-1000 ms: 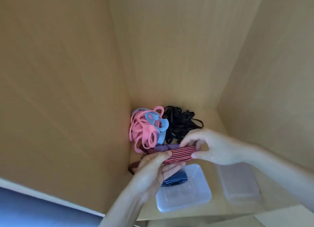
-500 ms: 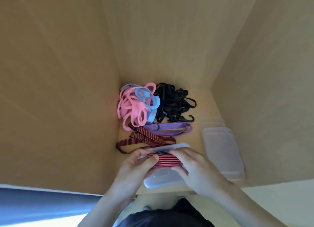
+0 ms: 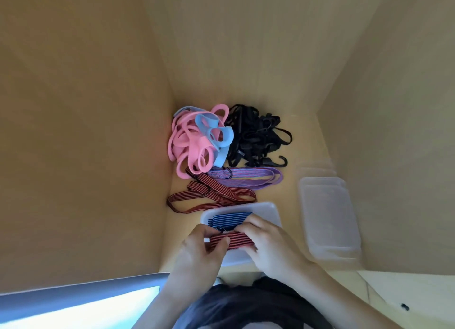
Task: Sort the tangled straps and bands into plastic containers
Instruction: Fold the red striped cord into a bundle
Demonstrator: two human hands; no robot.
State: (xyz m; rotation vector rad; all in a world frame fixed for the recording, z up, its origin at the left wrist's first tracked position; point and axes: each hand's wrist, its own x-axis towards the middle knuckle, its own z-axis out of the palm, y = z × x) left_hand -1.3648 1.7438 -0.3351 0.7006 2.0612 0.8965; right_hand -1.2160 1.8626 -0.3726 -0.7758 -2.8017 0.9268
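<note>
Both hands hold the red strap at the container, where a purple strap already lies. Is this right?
Not quite: in the head view the container holds a blue strap, not a purple one. The left hand and right hand do hold the red strap at it.

Reference item: open container (image 3: 273, 211).
- Left: side wall (image 3: 86, 144) close by, narrow floor gap.
- Beyond: loose red-black strap (image 3: 216, 197), purple strap (image 3: 248, 178), then pink-and-blue band heap (image 3: 194, 144) and black strap heap (image 3: 256, 136) filling the floor to the back wall (image 3: 246, 45).
- Right: bare floor strip (image 3: 290, 200), passable; then second container (image 3: 330, 215) beside the right wall (image 3: 394, 156).
- Above near half: left hand (image 3: 199, 252) and right hand (image 3: 270, 247) pinching a folded red strap (image 3: 231, 240).
- Above far half: open air over a blue strap (image 3: 231, 219).
</note>
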